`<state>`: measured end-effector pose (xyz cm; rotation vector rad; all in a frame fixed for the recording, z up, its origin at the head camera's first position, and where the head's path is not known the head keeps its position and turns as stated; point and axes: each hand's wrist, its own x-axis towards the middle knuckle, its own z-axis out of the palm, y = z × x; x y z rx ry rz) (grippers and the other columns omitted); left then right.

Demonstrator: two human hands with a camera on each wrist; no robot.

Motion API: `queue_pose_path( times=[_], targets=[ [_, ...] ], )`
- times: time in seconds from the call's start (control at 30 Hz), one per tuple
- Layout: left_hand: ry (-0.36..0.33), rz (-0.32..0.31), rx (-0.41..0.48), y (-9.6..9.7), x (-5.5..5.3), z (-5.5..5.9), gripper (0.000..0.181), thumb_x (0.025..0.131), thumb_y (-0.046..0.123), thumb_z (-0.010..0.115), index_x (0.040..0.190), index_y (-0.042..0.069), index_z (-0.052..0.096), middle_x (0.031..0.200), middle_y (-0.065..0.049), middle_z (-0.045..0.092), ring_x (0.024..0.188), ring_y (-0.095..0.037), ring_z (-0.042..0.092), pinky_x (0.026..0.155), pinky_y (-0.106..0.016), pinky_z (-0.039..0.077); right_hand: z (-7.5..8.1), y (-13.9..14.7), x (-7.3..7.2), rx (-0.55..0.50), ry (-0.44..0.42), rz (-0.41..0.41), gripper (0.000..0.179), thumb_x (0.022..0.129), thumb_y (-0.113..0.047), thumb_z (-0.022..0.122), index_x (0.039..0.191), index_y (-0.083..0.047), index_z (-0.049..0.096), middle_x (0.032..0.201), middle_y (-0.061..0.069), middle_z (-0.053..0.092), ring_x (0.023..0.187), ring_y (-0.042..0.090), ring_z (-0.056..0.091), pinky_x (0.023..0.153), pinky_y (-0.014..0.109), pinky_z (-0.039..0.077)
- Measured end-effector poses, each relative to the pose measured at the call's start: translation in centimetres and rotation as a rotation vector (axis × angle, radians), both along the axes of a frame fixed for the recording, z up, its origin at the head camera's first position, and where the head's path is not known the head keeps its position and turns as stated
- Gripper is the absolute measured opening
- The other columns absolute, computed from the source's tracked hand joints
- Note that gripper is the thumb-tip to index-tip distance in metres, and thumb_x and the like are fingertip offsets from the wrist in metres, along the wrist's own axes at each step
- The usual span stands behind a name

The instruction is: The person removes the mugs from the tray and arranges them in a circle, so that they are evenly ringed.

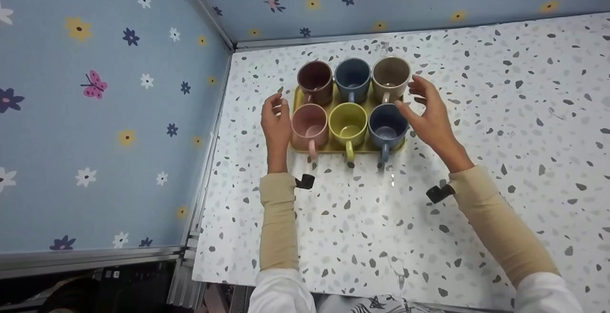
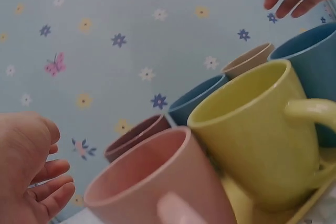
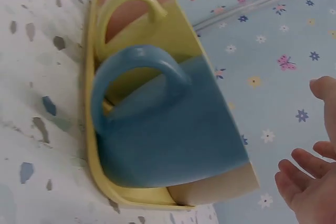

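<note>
A yellow tray (image 1: 330, 150) carries mugs in two rows of three. Its back row has a maroon mug (image 1: 315, 77), a blue mug (image 1: 352, 74) and a beige mug (image 1: 391, 72). In front stand a pink mug (image 1: 310, 123), a yellow mug (image 1: 348, 123) and another blue mug (image 1: 388, 125), handles toward the person. Beside the pink mug, at the tray's left end, is my left hand (image 1: 277, 123) with relaxed, slightly bent fingers. My right hand (image 1: 434, 117) is at the right end, thumb and fingers spread near the beige and front blue mugs. Neither hand holds anything.
The tray rests on a white speckled table (image 1: 348, 237). A blue flowered panel (image 1: 109, 113) stands along the left, and a second flowered panel (image 1: 410, 3) closes the back. Small black wrist cameras sit on both sleeves.
</note>
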<state>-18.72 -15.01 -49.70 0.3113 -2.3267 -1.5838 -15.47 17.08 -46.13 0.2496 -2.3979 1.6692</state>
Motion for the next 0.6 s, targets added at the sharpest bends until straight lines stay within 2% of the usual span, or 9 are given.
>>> queue_pose_path(
  times=[0.1, 0.37, 0.5, 0.6],
  targets=[
    [-0.052, 0.013, 0.011, -0.8, 0.3, -1.0, 0.029, 0.095, 0.022, 0.048, 0.121, 0.010, 0.052, 0.111, -0.006, 0.056, 0.098, -0.016, 0.055, 0.084, -0.027, 0.045, 0.3, -0.3, 0.7, 0.006, 0.003, 0.006, 0.062, 0.083, -0.008, 0.064, 0.135, 0.006, 0.034, 0.126, 0.023, 0.046, 0.116, 0.034, 0.045, 0.098, 0.045, 0.036],
    [-0.225, 0.008, -0.050, -2.0, 0.8, -4.6, 0.027, 0.095, 0.019, 0.047, 0.119, 0.008, 0.054, 0.107, -0.009, 0.058, 0.099, -0.019, 0.056, 0.086, -0.031, 0.045, -4.4, 0.1, 0.5, 0.086, 0.024, 0.042, 0.073, 0.079, -0.020, 0.071, 0.139, -0.004, 0.033, 0.130, 0.018, 0.043, 0.120, 0.026, 0.041, 0.099, 0.043, 0.035],
    [-0.297, -0.025, -0.068, -2.0, 1.0, -5.9, 0.028, 0.094, 0.015, 0.048, 0.120, 0.006, 0.054, 0.106, -0.010, 0.061, 0.100, -0.020, 0.057, 0.086, -0.032, 0.045, -5.6, -0.1, 0.8, 0.086, 0.046, 0.092, 0.081, 0.075, -0.023, 0.075, 0.139, -0.002, 0.031, 0.130, 0.019, 0.040, 0.120, 0.030, 0.040, 0.099, 0.046, 0.035],
    [-0.327, -0.060, -0.089, -1.8, 0.9, -6.4, 0.028, 0.093, 0.011, 0.050, 0.120, 0.005, 0.055, 0.106, -0.011, 0.062, 0.100, -0.021, 0.057, 0.086, -0.031, 0.045, -6.2, -0.3, 1.2, 0.097, 0.049, 0.109, 0.088, 0.072, -0.025, 0.078, 0.141, -0.002, 0.028, 0.133, 0.018, 0.037, 0.121, 0.030, 0.038, 0.101, 0.047, 0.032]
  ],
)
